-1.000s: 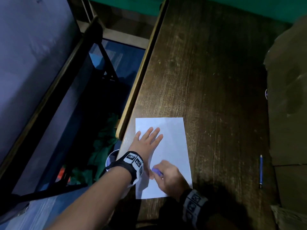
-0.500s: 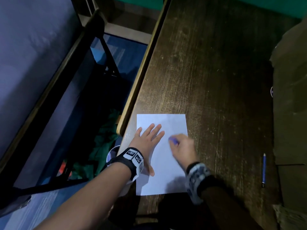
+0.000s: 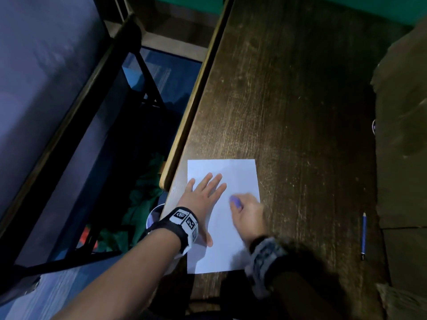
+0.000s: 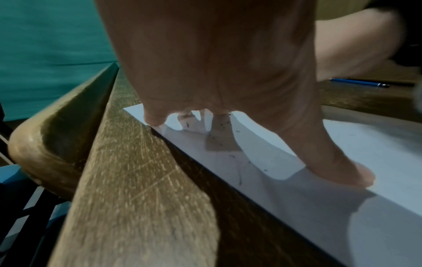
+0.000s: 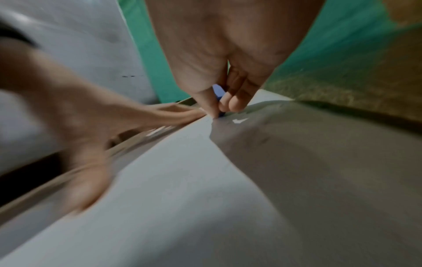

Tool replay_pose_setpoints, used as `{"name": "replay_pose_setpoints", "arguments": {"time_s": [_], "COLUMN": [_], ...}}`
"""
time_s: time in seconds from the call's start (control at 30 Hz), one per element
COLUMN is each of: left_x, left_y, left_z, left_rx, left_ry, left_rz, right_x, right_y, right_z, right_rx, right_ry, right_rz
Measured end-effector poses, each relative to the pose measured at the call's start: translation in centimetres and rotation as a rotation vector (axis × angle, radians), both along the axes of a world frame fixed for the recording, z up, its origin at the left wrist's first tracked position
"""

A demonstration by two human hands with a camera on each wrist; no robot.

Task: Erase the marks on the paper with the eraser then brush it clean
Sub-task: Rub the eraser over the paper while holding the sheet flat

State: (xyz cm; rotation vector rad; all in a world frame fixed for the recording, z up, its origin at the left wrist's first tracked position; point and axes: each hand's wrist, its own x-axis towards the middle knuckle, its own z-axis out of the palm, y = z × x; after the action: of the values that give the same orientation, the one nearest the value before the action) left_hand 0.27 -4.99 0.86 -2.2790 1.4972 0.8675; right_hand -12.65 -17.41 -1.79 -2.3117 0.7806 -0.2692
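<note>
Right hand (image 3: 248, 210) is pinching the purple eraser (image 3: 235, 201) against the white paper (image 3: 240, 176); left hand (image 3: 203, 197) is lying flat alongside, fingers straight (eraser crumbs beneath).

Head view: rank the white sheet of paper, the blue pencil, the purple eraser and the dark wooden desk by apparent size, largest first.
1. Dark wooden desk
2. White sheet of paper
3. Blue pencil
4. Purple eraser, mostly hidden in the right hand, so only its visible part is ranked.
</note>
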Motion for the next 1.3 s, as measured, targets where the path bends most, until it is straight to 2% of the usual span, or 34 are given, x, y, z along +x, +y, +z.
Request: {"name": "replay_pose_setpoints", "arguments": {"time_s": [0.1, 0.2, 0.27, 0.37, 0.43, 0.5, 0.57, 0.63, 0.67, 0.7, 0.8, 0.83, 0.9, 1.0, 1.03, 1.13, 1.2, 1.23, 1.3], "left_x": [0.2, 0.3, 0.3, 0.3, 0.1, -0.1, -0.2, -0.1, -0.1, -0.1, -0.2, -0.2, -0.3, -0.2, -0.2, 0.1, -0.1, -0.3, -0.7], "left_y": [0.1, 0.1, 0.1, -0.1, 0.0, 0.0, -0.1, -0.2, -0.3, -0.3, -0.3, -0.3, -0.4, -0.5, -0.6, -0.8, -1.1, -1.2, -0.9], "left_z": [-0.1, -0.2, -0.2, -0.2, -0.3, -0.6, -0.7, -0.6, -0.5, -0.5, -0.4, -0.3, -0.3, -0.4, -0.4, 0.4, 1.5, 2.1, 2.6], "left_rx": [-0.026, -0.033, -0.036, -0.030, -0.029, -0.033, -0.028, -0.020, -0.020, -0.021, -0.005, -0.002, 0.004, 0.033, 0.045, 0.076, 0.083, 0.075, 0.015], "left_ry": [0.015, 0.029, 0.025, 0.002, -0.009, -0.023, -0.022, -0.016, -0.019, -0.021, -0.020, -0.027, -0.047, -0.056, -0.055, -0.053, -0.036, -0.026, -0.038], "left_rz": [0.005, -0.013, -0.045, -0.122, -0.127, -0.113, -0.105, -0.105, -0.104, -0.104, -0.113, -0.113, -0.114, -0.122, -0.131, -0.216, -0.340, -0.399, -0.492], "right_x": [-4.7, -6.2, -5.0, -2.0, -1.3, -2.3, -4.7, -5.8, -5.2, -4.1, -1.5, -1.4, -2.8, -6.9, -7.3, -5.6, -4.0, -3.4, -3.1], "right_y": [4.8, 4.3, 2.2, -2.8, -3.9, -1.9, 1.4, 2.1, 1.3, 0.1, -3.1, -2.7, 0.5, 4.5, 4.3, 1.1, -1.2, -2.3, -3.7], "right_z": [0.3, 0.4, 0.3, 0.1, 0.0, 0.1, 0.4, 0.7, 0.6, 0.4, -0.6, -0.9, -0.8, -0.4, -0.3, 0.5, 1.0, 1.2, 1.6], "right_rx": [0.013, 0.103, 0.108, 0.001, -0.028, -0.041, 0.037, 0.112, 0.102, 0.063, -0.062, -0.068, -0.020, 0.106, 0.138, 0.147, 0.052, 0.018, -0.004], "right_ry": [-0.031, 0.035, 0.053, -0.014, -0.047, -0.029, 0.005, 0.046, 0.053, 0.040, -0.039, -0.039, -0.039, -0.005, 0.025, -0.011, -0.071, -0.038, 0.151], "right_rz": [0.302, 0.424, 0.334, 0.008, -0.097, 0.014, 0.252, 0.462, 0.461, 0.384, 0.006, -0.050, 0.013, 0.385, 0.435, 0.278, 0.190, 0.191, 0.237]}}
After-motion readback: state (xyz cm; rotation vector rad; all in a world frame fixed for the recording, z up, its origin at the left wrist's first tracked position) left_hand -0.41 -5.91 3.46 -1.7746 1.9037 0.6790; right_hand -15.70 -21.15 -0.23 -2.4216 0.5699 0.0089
